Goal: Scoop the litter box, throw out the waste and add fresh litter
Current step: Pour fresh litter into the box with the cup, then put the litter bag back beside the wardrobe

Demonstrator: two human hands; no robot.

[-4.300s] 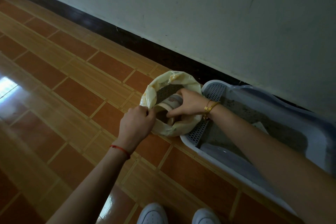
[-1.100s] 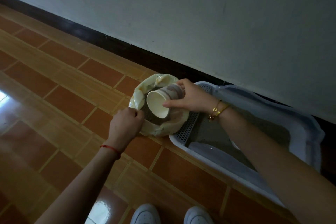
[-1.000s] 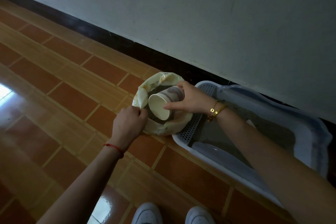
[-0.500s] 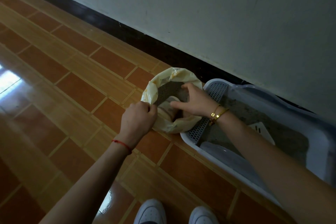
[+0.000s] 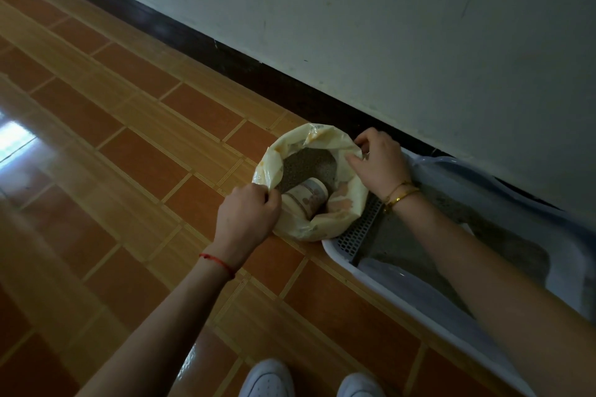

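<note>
Litter box (image 5: 429, 293): white plastic, on the tiled floor (image 5: 106, 145) against the wall (image 5: 387, 26), at the person's right. Perforated grid section (image 5: 358, 229) at its near-left end; grey litter spread thin over the bottom, more bare plastic toward the near edge.

Litter bag (image 5: 345, 213): pale yellow plastic, standing on the floor just left of the box, touching its left end. Mouth wide open, grey granules (image 5: 309, 164) visible inside.

Paper cup (image 5: 306, 200): lying on its side inside the bag, on top of the granules. Printed pattern on the wall. Neither hand is on it.

Left hand (image 5: 246, 219): clenched on the near-left rim of the bag, fingers (image 5: 271, 195) pinching the plastic. Red string around the wrist.

Right hand (image 5: 377, 164): on the far-right rim of the bag, fingertips gripping the plastic edge, thumb side toward the bag mouth. Gold bangles (image 5: 400, 193) on the wrist. Forearm crosses over the left end of the box.

Both hands hold the bag mouth from opposite sides.

Two white shoes (image 5: 267, 380) at the bottom edge, toes toward the box. Dark skirting strip (image 5: 193, 32) along the base of the wall. Bright window reflection on the glossy tiles at far left.
</note>
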